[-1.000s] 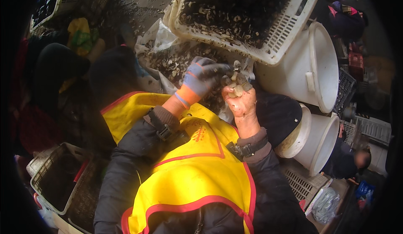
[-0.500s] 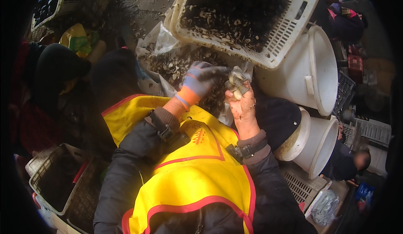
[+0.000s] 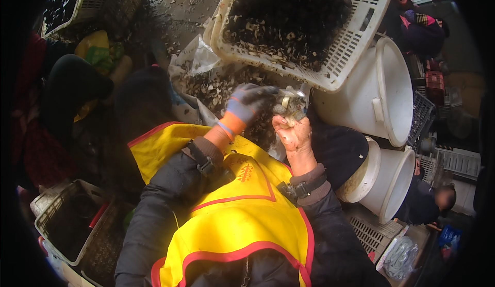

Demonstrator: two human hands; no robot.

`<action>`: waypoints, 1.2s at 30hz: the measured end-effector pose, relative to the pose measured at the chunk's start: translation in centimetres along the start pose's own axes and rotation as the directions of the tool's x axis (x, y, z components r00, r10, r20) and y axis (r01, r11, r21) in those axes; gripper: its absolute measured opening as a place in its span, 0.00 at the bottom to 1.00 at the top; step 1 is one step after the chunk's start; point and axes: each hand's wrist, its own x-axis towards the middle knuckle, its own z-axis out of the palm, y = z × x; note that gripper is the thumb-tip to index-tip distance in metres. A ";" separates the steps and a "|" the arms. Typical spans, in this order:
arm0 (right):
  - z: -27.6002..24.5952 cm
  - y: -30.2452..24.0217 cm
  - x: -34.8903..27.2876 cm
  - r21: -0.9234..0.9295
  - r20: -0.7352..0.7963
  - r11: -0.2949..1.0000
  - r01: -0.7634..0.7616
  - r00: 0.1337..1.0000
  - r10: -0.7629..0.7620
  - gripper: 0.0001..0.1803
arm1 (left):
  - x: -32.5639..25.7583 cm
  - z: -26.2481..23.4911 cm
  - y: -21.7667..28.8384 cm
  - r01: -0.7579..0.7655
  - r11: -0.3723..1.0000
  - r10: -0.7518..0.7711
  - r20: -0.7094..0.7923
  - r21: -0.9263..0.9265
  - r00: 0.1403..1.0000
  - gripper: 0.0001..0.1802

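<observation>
Probably light and slippery, the grey-and-pale pieces (image 3: pixel 292 113), best gripped by their sides, are clasped by curled fingers of the right hand (image 3: pixel 294 134); whether the left hand (image 3: pixel 246 105) pinches cannot be told.

The view is tipped slightly, so the white crate (image 3: pixel 356 42) now sits lower in it, and more of the dark heap (image 3: pixel 291 21) inside the crate shows. The bare right hand (image 3: pixel 295 135) is a little farther from the crate than half a second ago, and its fingers, which rose along the clump (image 3: pixel 296 106), are now folded lower. The clump is turned: one pale piece (image 3: pixel 285 101) now stands out, and a bright glint shows on the side nearest the crate.
</observation>
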 end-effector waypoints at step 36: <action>0.9 0.9 -0.6 -0.286 -0.202 0.950 0.122 0.962 -0.184 0.12 | 0.1 -0.6 0.4 -0.286 0.890 0.289 0.047 0.355 0.956 0.20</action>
